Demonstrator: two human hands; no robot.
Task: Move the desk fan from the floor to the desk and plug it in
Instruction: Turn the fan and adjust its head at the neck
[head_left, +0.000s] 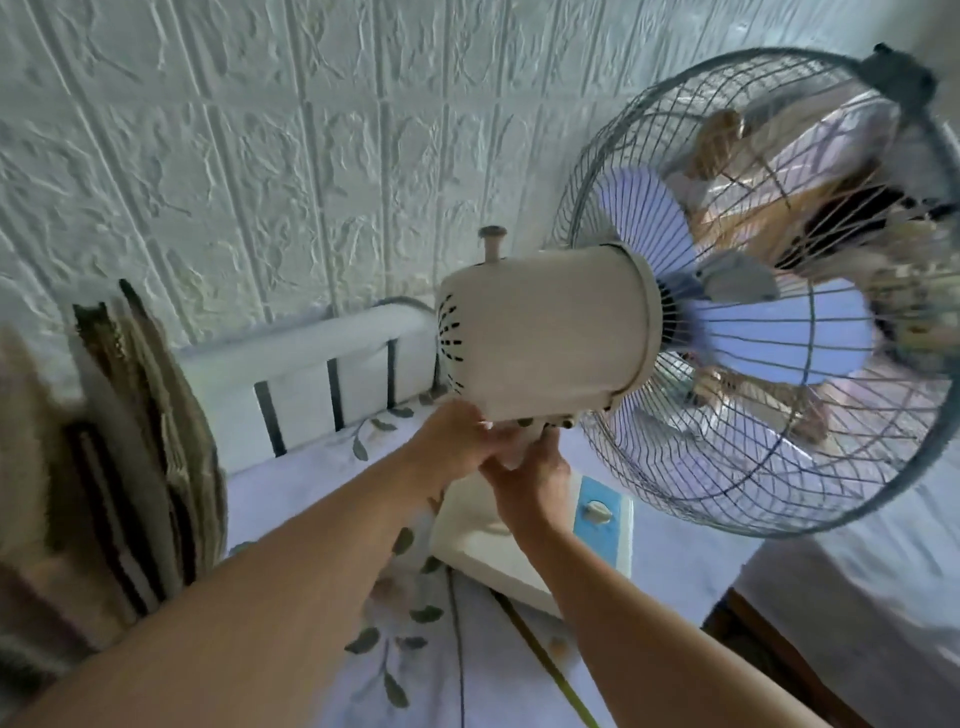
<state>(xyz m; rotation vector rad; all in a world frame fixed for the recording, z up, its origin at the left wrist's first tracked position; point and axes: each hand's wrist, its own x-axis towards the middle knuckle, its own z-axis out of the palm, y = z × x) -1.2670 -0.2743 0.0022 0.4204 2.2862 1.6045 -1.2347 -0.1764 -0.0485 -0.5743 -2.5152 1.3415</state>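
Observation: the desk fan (545, 343) stands with its white base (498, 540) on the table (322, 467), which is covered by a pale floral cloth. The base sits near the table's right edge, set forward from the back edge at the wall. The motor housing and wire cage rise above it, the cage overhanging the right edge. Blades show pale blue behind the wires; whether they turn cannot be told.

Hands: both meet at the fan's neck, directly under the motor housing. The left hand (457, 436) wraps the neck from the left, fingers curled round it. The right hand (530, 483) clasps the same neck from below and the right. Both grips are pressed tight on the neck, neither spread.

Step in hand: judged as the placing of the fan on the table, at or near completion. Whether the base bears its full weight cannot be confirmed.

Other items: a yellow-green cord (545, 670) runs across the cloth from near the base toward the front edge. Its plug is out of view, and no socket is visible.

Next move, as judged: release the neck once the base sits flat, then trace the cord to its plug and find an outlet. Risk: the overhanging cage could tip the fan if the base stands too near the edge.
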